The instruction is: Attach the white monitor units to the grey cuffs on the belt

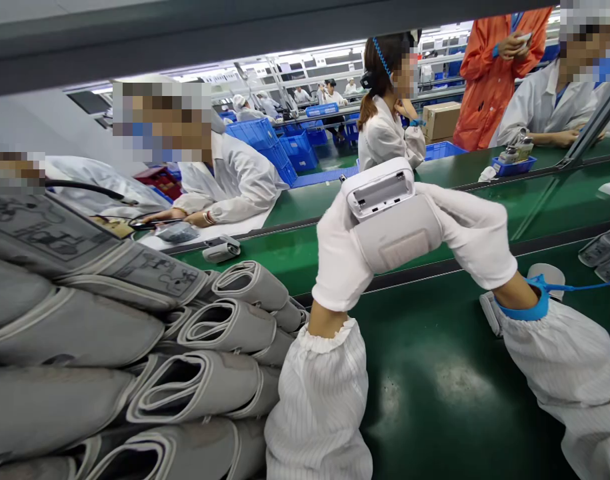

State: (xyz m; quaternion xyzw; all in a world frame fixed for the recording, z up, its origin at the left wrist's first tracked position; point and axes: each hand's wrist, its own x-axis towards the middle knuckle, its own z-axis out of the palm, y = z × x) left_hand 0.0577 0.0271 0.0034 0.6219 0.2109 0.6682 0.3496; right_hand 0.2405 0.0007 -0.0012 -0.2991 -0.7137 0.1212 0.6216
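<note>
Raised above the near edge of the belt, tilted with its right end a little higher: a white plastic unit (379,190) with a long open recess facing up. Directly below and against it, a rolled grey cuff (399,230), with a pale rectangular patch (407,248) on the side towards the camera. On the left end of both, the left grip (339,250) in a white glove, curled firmly round, fingers mostly hidden behind. At the right end of the cuff, the right grip (477,230), also white-gloved, closed in against it, fingertips partly out of sight. Around the right wrist, a blue strap (525,303) with a cord leading off to the right. On both forearms, white striped sleeves (317,393).

Below, a dark green tabletop (429,387); to the left, a tall heap of folded grey cuffs (229,327). Beside the right wrist, another white unit (547,275), partly covered by the arm. At the far right, more grey cuffs (607,250). Beyond, a green belt (295,263) bearing one small cuffed unit (221,249). Across it, a co-worker in a white coat (229,173), hands low near a clear bag (177,232). Further right, a blue tray (515,167) of small parts, and a person in an orange coat (485,87). Behind, blue crates (265,140) and a cardboard box (437,121).
</note>
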